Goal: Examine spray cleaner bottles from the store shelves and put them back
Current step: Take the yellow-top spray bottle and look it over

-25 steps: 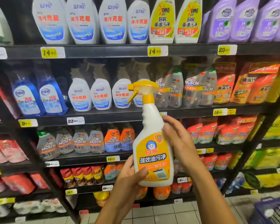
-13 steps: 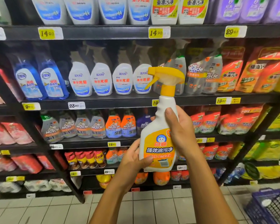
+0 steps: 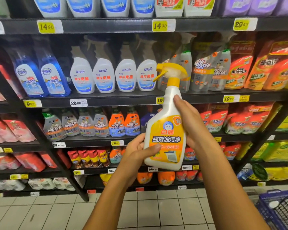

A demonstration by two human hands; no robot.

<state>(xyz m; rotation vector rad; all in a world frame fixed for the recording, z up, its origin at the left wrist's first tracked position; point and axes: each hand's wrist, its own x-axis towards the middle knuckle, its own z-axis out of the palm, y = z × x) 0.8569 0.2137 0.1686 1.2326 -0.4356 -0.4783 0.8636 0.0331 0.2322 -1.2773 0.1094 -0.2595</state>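
Both hands grasp one spray bottle [image 3: 166, 130], held upright in front of the shelves [image 3: 140, 98]. Left hand [image 3: 136, 151] cups the bottle's lower left side, its thumb [image 3: 152, 149] lying across the orange label near the base. Right hand [image 3: 191, 123] wraps the bottle's right side higher up, thumb pointing up along the white shoulder; its other fingers are hidden behind the bottle. The bottle is white with a yellow trigger head [image 3: 170, 72] whose nozzle points left, and it leans slightly to the right. Behind it stand rows of white bottles [image 3: 114, 75], blue bottles [image 3: 43, 77] and orange refill pouches [image 3: 256, 70], with yellow price tags [image 3: 46, 27] on the shelf edges. A blue basket [image 3: 279, 209] sits at the lower right on the tiled floor [image 3: 56, 211].
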